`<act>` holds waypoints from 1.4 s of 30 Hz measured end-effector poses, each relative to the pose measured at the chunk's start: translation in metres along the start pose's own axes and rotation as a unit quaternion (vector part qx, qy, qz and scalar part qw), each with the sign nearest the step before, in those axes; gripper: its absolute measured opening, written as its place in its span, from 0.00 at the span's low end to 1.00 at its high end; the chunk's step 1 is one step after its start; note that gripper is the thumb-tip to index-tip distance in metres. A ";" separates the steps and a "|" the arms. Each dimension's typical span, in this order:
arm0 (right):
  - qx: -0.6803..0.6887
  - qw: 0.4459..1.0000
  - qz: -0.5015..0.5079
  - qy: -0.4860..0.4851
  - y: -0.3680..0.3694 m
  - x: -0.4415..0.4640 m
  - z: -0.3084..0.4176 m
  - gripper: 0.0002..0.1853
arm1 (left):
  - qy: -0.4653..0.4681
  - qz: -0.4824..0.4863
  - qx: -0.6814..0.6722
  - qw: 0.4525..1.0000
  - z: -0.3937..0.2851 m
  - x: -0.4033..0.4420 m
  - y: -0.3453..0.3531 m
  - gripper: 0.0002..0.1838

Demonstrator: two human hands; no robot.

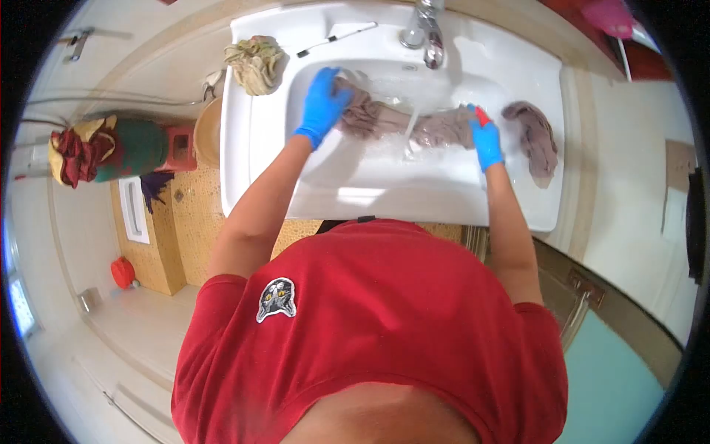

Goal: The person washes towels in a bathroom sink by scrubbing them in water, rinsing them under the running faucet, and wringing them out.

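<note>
A wet greyish-brown cloth (373, 118) lies stretched across the white sink basin, bunched thicker at its left end. My left hand (323, 107), in a blue glove, is at that left end with its thumb over the cloth's edge and its fingers apart. At the right end is my gloved right hand (487, 142), closed around a small red object (482, 116) against the cloth. Its kind is not clear. Water runs from the chrome faucet (433, 48) onto the middle of the cloth.
A second brown cloth (534, 140) lies on the sink's right ledge. On the left corner sits a crumpled pale cloth (253, 65), with a black-and-white marker (336, 39) along the back rim. A green bin-like container (133, 152) draped with cloth stands left, beside a tan basin (207, 133).
</note>
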State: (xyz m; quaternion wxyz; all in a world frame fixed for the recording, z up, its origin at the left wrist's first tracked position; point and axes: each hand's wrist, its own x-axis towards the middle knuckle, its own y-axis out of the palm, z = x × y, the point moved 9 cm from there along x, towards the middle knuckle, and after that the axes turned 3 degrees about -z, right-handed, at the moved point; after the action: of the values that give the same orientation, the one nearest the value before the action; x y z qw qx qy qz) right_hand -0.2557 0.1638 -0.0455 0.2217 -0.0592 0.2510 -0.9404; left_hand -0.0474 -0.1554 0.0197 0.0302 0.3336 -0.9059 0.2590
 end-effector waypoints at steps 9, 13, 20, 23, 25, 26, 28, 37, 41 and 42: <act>-0.505 0.778 0.238 -0.289 0.130 -0.072 0.046 0.33 | 0.127 0.252 0.395 0.874 0.054 -0.069 0.122 0.25; -0.481 0.815 0.273 -0.172 0.100 -0.041 0.044 0.32 | 0.192 0.267 0.430 0.841 0.049 -0.081 0.114 0.21; -0.563 0.745 0.239 -0.265 0.118 -0.040 0.074 0.39 | 0.058 0.352 0.266 0.896 0.009 -0.090 0.073 0.23; -0.417 0.812 0.288 -0.290 0.146 -0.059 0.078 0.39 | -0.099 0.355 0.174 0.913 0.002 -0.091 0.060 0.24; -0.415 0.824 0.302 -0.239 0.156 -0.063 0.072 0.33 | -0.116 0.276 0.098 0.949 0.003 -0.093 0.058 0.24; -0.446 0.814 0.307 -0.211 0.162 -0.066 0.054 0.30 | -0.123 0.237 0.059 0.962 0.003 -0.094 0.058 0.24; -0.466 0.803 0.319 -0.191 0.165 -0.076 0.048 0.24 | -0.169 0.207 -0.023 0.964 0.000 -0.101 0.053 0.24; 0.148 0.959 0.237 0.052 0.068 -0.066 0.171 0.08 | -0.289 0.150 -0.213 0.921 0.009 -0.116 0.025 0.21; 0.287 0.947 0.140 0.044 0.003 -0.047 0.276 0.12 | -0.362 0.158 -0.262 0.881 0.012 -0.122 0.029 0.21; 0.301 0.944 0.132 0.016 -0.008 -0.046 0.294 0.13 | -0.380 0.156 -0.270 0.871 0.011 -0.124 0.029 0.21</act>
State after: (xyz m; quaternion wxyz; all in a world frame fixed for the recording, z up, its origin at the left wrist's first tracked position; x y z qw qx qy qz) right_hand -0.1526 0.0596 0.2130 0.3474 0.0592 -0.0347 -0.9352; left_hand 0.0322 -0.0694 -0.0307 -0.2681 0.2389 -0.9225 -0.1415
